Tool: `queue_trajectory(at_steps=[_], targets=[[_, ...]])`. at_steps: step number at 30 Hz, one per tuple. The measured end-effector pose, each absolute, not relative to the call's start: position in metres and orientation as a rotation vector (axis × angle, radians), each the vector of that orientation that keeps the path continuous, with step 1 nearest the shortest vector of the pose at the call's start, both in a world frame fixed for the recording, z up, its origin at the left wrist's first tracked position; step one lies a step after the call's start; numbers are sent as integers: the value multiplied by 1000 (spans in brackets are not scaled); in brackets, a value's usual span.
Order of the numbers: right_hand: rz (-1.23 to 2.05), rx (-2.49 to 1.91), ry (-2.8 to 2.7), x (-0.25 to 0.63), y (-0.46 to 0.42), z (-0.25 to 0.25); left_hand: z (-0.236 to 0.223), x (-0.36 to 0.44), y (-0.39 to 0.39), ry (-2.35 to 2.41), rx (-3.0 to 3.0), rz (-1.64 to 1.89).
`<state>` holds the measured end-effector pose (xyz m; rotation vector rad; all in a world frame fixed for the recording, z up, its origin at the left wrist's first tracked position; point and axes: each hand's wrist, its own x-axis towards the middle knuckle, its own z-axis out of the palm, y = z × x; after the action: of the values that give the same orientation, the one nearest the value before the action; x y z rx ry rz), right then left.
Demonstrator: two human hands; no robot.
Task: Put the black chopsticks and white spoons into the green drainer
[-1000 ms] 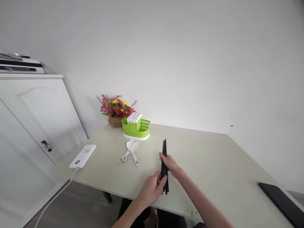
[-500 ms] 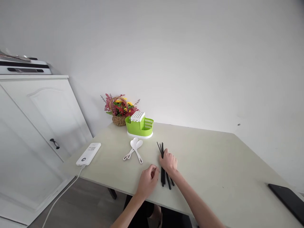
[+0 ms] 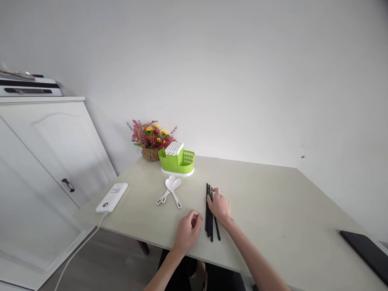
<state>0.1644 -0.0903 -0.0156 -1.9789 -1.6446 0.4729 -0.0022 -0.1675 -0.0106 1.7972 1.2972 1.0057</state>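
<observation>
Several black chopsticks [image 3: 207, 222] lie in a loose bundle on the table, roughly lengthwise to me, with one splayed out at the lower right. Over their upper part is my right hand [image 3: 220, 207], its thumb and forefinger bent around a chopstick, while the other fingers curl on the right side. My left hand [image 3: 188, 229] rests left of the bundle near the table edge, loosely curled, thumb against the fingers and nothing visible in it. Three white spoons [image 3: 170, 186] lie crossed over each other farther left, bowls pointing away from me.
Behind the spoons stands a green cutlery holder [image 3: 171, 164] with a white slotted top and base. A wicker basket [image 3: 150, 154] of flowers is beside it. A white power bank [image 3: 112, 197] with a cable lies left, a black phone [image 3: 365, 252] right. A white cabinet [image 3: 51, 161] adjoins the table.
My right hand has shifted slightly right and its thumb and forefinger have parted more. The chopsticks lie more upright and closer to parallel. My left hand stays put.
</observation>
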Motion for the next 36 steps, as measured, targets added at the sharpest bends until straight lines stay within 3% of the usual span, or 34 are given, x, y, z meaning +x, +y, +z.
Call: queue_trajectory(at_steps=[10,16,26,32,36], targets=[[566,-1592,-1461,198,-146,-36,-11,-7,-174,1311,1845,1041],[653,-1540,-1402,220,-196,-40,-2,-23,-144,1870,2266,1297],[736,-1517,-1318,220,-205,-37,-10,-66,-77,2461,2308,668],[755,-1529,-1306,217,-211,-29,-13,-81,-83,2485,2271,686],[686,-1652,-1196,272,-251,-45,-19,-77,-92,2504,2292,784]])
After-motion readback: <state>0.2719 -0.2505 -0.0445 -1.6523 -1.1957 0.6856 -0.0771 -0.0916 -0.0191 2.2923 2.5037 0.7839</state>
